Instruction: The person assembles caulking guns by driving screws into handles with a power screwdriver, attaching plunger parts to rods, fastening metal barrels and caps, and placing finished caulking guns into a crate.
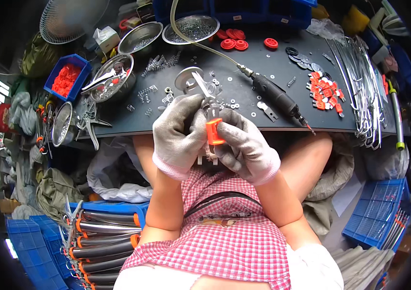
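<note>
The orange plastic piece (214,131) sits between both gloved hands, held just above the near edge of the dark table (244,104) and over the person's lap; a metal part (209,102) rises from its top, though how the two join is hidden by the fingers. The left hand (179,135) is closed around the metal part and the upper side of the piece; the right hand (246,142) is closed on its lower right side, thumb pressed along the orange face. To do this fitting well, I judge that the left hand should hold the metal steady while the right pushes the orange piece squarely along the metal's line, since a tilted push would likely jam it; the thick gloves dull feel, so a look at the seam helps.

Just beyond the hands lie loose washers (234,104) and springs (162,62) scattered on the table; a dark powered hand tool (275,95) with a clear hose (200,43) lies to the right, its tip over the table's edge; further right are a cluster of small orange parts (325,94) and a bundle of metal rods (360,82). To the left stand metal bowls (113,77) and a blue bin (67,75) of red pieces; red discs (234,41) lie at the back. The tool's tip near the right forearm could snag a sleeve or glove; the loose washers may be knocked off the edge.
</note>
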`<state>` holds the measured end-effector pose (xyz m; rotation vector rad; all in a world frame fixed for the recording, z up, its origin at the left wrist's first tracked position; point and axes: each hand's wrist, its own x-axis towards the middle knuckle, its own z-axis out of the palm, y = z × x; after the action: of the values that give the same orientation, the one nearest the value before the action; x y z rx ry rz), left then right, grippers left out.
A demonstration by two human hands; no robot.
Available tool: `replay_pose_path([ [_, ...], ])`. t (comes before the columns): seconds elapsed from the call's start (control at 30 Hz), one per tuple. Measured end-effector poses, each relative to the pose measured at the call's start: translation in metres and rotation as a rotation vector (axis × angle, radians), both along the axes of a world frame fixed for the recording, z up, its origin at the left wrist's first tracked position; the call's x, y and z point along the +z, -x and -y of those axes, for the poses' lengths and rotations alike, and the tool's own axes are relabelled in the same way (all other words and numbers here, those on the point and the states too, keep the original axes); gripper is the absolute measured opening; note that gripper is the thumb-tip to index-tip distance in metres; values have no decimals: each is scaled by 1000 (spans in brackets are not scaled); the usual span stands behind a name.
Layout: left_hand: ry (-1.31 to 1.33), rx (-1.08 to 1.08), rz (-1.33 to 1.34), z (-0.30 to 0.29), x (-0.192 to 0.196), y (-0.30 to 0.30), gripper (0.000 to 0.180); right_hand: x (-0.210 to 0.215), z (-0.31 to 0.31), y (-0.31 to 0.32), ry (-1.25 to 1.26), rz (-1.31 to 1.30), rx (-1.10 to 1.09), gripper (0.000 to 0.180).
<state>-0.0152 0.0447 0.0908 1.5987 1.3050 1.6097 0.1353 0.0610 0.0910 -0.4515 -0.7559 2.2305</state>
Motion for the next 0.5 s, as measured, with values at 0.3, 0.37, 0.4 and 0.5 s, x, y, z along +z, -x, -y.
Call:
replay_pose_path([
  [0.3,131,-95,155,15,-4,-5,27,0,7,2,-220,196,-159,32],
  [0.37,100,-155,175,16,-10,3,29,3,9,7,-234,221,-172,31],
  [0.4,87,-179,94,14,-13,11,32,3,9,13,-246,234,-196,31],
  [0.5,152,-223,147,22,-10,11,38,1,16,15,-261,259,-217,32],
])
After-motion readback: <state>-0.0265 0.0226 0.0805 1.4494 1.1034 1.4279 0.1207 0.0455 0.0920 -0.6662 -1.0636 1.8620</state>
